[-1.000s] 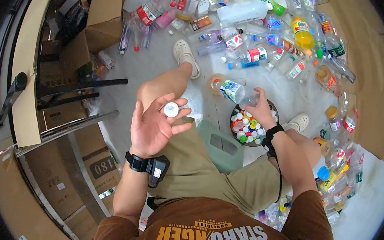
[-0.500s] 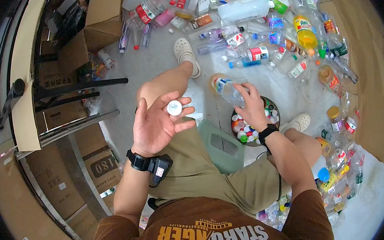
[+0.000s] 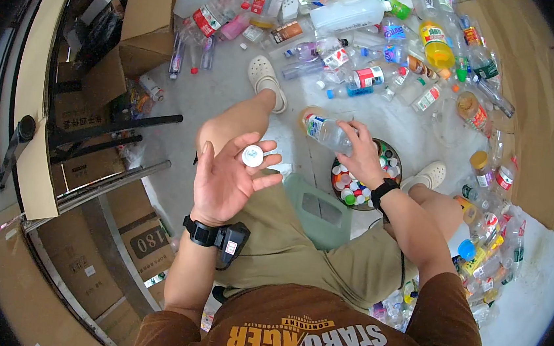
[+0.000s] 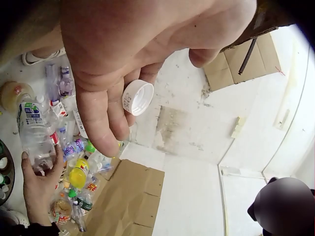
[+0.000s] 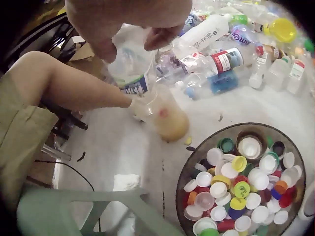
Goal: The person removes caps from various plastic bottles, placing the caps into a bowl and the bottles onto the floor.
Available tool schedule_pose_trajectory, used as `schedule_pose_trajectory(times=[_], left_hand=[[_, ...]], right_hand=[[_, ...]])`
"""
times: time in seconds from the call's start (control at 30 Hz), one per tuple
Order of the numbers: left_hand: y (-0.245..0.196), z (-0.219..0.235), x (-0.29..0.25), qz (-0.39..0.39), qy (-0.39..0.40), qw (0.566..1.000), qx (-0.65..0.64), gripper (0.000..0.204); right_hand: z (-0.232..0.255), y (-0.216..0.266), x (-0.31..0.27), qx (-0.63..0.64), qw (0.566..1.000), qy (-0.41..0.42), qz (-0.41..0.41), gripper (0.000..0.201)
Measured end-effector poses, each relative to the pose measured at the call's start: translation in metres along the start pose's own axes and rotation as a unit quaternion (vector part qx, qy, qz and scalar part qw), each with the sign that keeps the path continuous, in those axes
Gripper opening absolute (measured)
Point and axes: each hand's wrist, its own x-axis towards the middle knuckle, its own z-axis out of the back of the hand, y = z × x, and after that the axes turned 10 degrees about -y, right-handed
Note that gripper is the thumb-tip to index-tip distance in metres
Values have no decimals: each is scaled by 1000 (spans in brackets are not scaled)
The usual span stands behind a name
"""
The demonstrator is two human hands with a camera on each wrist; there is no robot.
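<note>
A white cap (image 3: 253,156) lies on the fingers of the upturned left hand (image 3: 227,182); the left wrist view shows the hollow inside of the cap (image 4: 138,97). The right hand (image 3: 364,155) grips one end of a clear bottle (image 3: 327,131) with a blue and green label. In the right wrist view, the labelled bottle (image 5: 132,73) is beside a cloudy container holding yellowish liquid (image 5: 170,120); whether they touch I cannot tell. Under the right forearm's side stands a round tray (image 5: 184,184) full of loose coloured caps.
Many bottles (image 3: 368,77) lie across the floor ahead, and more (image 3: 481,247) at the right. A green stool (image 3: 319,216) stands between the legs. Cardboard boxes (image 3: 150,4) and a metal rack (image 3: 123,120) are on the left; flattened cardboard (image 3: 538,130) lies at the right.
The right hand has moved slightly left with the bottle, its back now turned more upward, and the bottle's label end has shifted left. The left hand and cap have shifted slightly right.
</note>
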Motion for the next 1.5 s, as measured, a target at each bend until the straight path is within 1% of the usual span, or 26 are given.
schedule_pose_trajectory(times=[0.2, 0.3, 0.4, 0.5, 0.6, 0.7, 0.8, 0.9, 1.0, 1.1, 1.17, 1.2, 1.23, 1.27, 1.33, 1.4, 1.47, 1.5], left_hand=[[3, 1, -1, 1, 3, 1000, -1, 70], [3, 0, 0, 1, 4, 1000, 2, 70], [2, -2, -2, 0, 0, 1000, 1, 70], [4, -4, -2, -1, -1, 1000, 5, 69], [3, -4, -3, -2, 0, 1000, 6, 69], [5, -5, -4, 0, -2, 1000, 7, 69], [4, -5, -4, 1, -2, 1000, 8, 69], [5, -6, -6, 2, -2, 1000, 8, 68], [6, -6, -5, 1, 3, 1000, 13, 67], [7, -9, -8, -2, 13, 1000, 14, 65], [11, -10, -8, 3, 22, 1000, 12, 62], [14, -12, -7, 3, 23, 999, 35, 59], [18, -13, -7, 2, 25, 998, 56, 57], [23, -14, -6, 0, 27, 997, 78, 55], [36, -19, -4, 15, 32, 991, 132, 56], [50, -31, -5, 24, 44, 984, 170, 58], [65, -46, -9, 33, 64, 978, 195, 61], [71, -53, -12, 33, 84, 975, 202, 67]], right_hand=[[3, 3, -2, 38, 998, -21, -41, 70], [2, -2, -3, 24, 999, -8, -46, 70], [3, 1, -3, 31, 998, -34, -44, 70], [3, -3, -5, 32, 999, -5, -43, 70], [4, 2, -4, 28, 998, -36, -40, 71], [5, 1, -5, 36, 998, -9, -44, 71], [6, 2, -5, 27, 999, -29, -24, 72], [7, 5, -6, 55, 996, -44, -46, 71], [5, -5, -10, 31, 996, -5, -86, 71], [11, -1, -6, 61, 993, -50, -87, 74], [26, 8, -7, 78, 989, -94, -80, 75], [34, 13, -6, 84, 987, -117, -76, 75], [40, 16, -9, 138, 975, -151, -80, 73], [49, 22, -13, 176, 965, -167, -95, 73], [76, 53, -24, 250, 941, -195, -119, 74], [97, 89, -45, 321, 914, -219, -119, 79], [100, 111, -76, 284, 918, -258, -103, 80], [99, 125, -90, 277, 917, -275, -87, 80]])
